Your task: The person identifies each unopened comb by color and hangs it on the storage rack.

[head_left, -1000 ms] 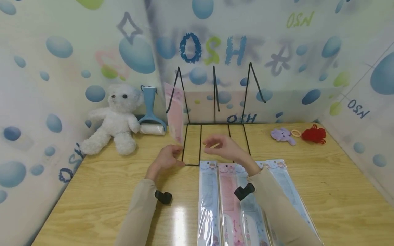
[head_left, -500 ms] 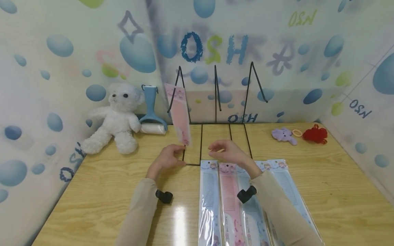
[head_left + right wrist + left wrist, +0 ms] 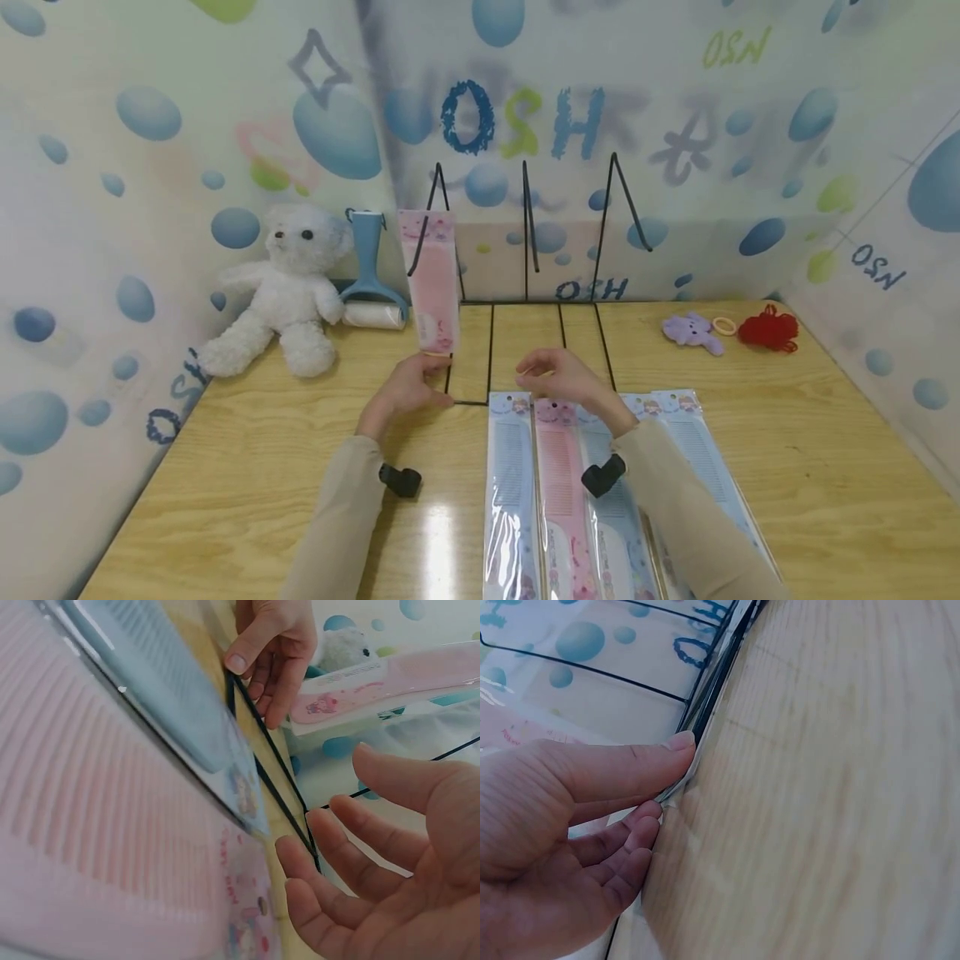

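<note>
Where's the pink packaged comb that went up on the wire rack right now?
In the head view the pink packaged comb hangs on the wire rack's leftmost hook, just right of the blue lint roller, directly above the left hand.

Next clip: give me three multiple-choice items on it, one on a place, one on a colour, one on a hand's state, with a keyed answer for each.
1. Where does the pink comb pack hang?
A. rack's left hook
B. middle hook
C. right hook

2. The lint roller handle's colour?
A. red
B. blue
C. yellow

3. How is the right hand?
A. pinching a comb
B. fisted
C. open, holding nothing

Answers:
1 A, it hangs at the wire rack's leftmost prong.
2 B, blue beside the white teddy bear.
3 C, the right wrist view shows relaxed, spread fingers.
</note>
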A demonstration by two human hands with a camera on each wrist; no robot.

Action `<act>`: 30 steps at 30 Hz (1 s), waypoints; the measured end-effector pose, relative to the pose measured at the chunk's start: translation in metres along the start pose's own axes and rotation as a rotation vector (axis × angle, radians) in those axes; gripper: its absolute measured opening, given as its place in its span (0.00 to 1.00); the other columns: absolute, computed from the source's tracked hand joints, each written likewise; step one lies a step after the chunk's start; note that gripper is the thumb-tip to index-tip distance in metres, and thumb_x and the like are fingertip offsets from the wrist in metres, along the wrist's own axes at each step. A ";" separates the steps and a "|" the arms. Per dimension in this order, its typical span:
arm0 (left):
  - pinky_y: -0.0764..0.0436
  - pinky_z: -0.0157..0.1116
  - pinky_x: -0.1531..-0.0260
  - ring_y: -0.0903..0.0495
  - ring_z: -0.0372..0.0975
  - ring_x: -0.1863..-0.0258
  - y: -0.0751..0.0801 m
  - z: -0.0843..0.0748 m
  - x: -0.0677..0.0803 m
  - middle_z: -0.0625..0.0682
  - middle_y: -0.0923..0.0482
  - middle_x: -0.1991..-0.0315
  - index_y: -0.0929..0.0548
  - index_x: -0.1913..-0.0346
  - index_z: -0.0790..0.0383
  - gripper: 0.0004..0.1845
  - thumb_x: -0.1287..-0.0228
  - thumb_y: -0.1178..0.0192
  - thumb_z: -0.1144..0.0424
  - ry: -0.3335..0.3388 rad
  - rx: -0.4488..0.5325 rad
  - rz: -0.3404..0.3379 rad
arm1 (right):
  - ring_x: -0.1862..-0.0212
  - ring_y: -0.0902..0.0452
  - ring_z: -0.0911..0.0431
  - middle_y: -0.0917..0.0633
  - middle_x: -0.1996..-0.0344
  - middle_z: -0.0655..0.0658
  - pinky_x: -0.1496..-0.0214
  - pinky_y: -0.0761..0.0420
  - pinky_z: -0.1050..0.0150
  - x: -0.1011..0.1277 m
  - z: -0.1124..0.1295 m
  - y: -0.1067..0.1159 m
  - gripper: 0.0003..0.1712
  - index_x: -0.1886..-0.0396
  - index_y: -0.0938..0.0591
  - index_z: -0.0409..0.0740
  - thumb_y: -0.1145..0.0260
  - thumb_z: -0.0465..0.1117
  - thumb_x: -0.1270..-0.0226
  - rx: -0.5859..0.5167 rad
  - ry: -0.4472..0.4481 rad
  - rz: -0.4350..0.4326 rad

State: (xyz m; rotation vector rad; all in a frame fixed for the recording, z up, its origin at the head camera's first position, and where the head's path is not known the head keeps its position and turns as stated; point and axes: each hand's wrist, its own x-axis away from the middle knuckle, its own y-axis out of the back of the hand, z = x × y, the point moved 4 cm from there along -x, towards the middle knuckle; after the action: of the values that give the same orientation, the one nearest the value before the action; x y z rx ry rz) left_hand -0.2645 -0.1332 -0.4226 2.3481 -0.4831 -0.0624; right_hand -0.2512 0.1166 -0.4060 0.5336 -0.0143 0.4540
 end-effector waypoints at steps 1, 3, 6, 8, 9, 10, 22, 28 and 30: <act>0.29 0.51 0.42 0.27 0.54 0.43 0.000 0.000 0.000 0.63 0.25 0.42 0.26 0.38 0.69 0.35 0.52 0.27 0.69 -0.002 -0.001 0.000 | 0.61 0.22 0.54 0.18 0.59 0.44 0.60 0.20 0.61 0.000 -0.001 -0.001 0.16 0.51 0.19 0.39 0.35 0.43 0.33 0.004 -0.007 -0.002; 0.29 0.51 0.42 0.27 0.54 0.43 0.000 0.001 0.000 0.63 0.25 0.42 0.26 0.38 0.69 0.35 0.52 0.27 0.69 0.000 0.003 -0.002 | 0.61 0.21 0.55 0.18 0.59 0.44 0.60 0.20 0.61 0.000 -0.003 -0.001 0.16 0.50 0.19 0.39 0.35 0.43 0.33 0.005 -0.017 -0.003; 0.29 0.51 0.42 0.27 0.53 0.44 0.000 0.001 -0.001 0.62 0.25 0.42 0.26 0.37 0.69 0.35 0.51 0.27 0.68 -0.001 0.002 -0.004 | 0.62 0.20 0.54 0.18 0.59 0.43 0.60 0.20 0.60 0.000 -0.005 -0.001 0.18 0.49 0.20 0.37 0.36 0.43 0.33 -0.004 -0.026 -0.004; 0.30 0.50 0.42 0.28 0.52 0.44 0.001 0.002 -0.001 0.61 0.25 0.42 0.26 0.37 0.68 0.35 0.51 0.27 0.68 0.009 0.014 -0.005 | 0.62 0.20 0.54 0.18 0.59 0.42 0.61 0.20 0.59 0.000 -0.005 -0.001 0.18 0.48 0.20 0.36 0.36 0.43 0.33 -0.002 -0.025 -0.003; 0.30 0.51 0.42 0.27 0.53 0.44 0.001 0.002 -0.001 0.61 0.25 0.42 0.26 0.37 0.68 0.35 0.51 0.26 0.68 0.002 0.010 -0.004 | 0.62 0.20 0.54 0.18 0.59 0.42 0.62 0.20 0.59 0.000 -0.005 -0.001 0.18 0.48 0.20 0.36 0.36 0.43 0.33 -0.001 -0.023 -0.005; 0.30 0.51 0.43 0.27 0.53 0.44 0.001 0.002 -0.001 0.62 0.25 0.42 0.26 0.37 0.69 0.35 0.51 0.26 0.68 -0.005 0.005 -0.003 | 0.62 0.20 0.54 0.18 0.59 0.42 0.62 0.20 0.60 -0.001 -0.005 0.000 0.18 0.49 0.20 0.36 0.35 0.43 0.33 0.008 -0.020 -0.008; 0.30 0.50 0.42 0.27 0.52 0.44 0.001 0.003 -0.002 0.61 0.24 0.43 0.25 0.38 0.68 0.35 0.52 0.26 0.67 -0.009 -0.011 -0.006 | 0.61 0.21 0.51 0.16 0.63 0.42 0.62 0.21 0.59 -0.004 -0.004 0.000 0.16 0.54 0.19 0.34 0.32 0.40 0.37 0.151 0.071 -0.051; 0.30 0.51 0.41 0.27 0.53 0.43 0.000 0.004 -0.001 0.62 0.25 0.42 0.26 0.37 0.69 0.35 0.51 0.27 0.68 -0.011 -0.002 0.000 | 0.64 0.23 0.55 0.17 0.67 0.45 0.61 0.21 0.59 -0.005 -0.004 -0.002 0.13 0.58 0.17 0.34 0.31 0.39 0.39 0.271 0.103 -0.047; 0.30 0.51 0.41 0.27 0.53 0.43 0.000 0.004 -0.001 0.62 0.25 0.42 0.26 0.37 0.69 0.35 0.51 0.27 0.67 -0.012 -0.004 0.002 | 0.66 0.24 0.56 0.17 0.68 0.46 0.63 0.22 0.61 -0.005 -0.004 -0.003 0.12 0.60 0.17 0.35 0.31 0.38 0.40 0.285 0.095 -0.038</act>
State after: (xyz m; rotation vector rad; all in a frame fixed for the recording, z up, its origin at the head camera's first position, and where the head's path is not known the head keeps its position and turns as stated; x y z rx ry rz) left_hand -0.2659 -0.1352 -0.4258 2.3448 -0.4913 -0.0760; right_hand -0.2551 0.1138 -0.4116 0.7902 0.1533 0.4459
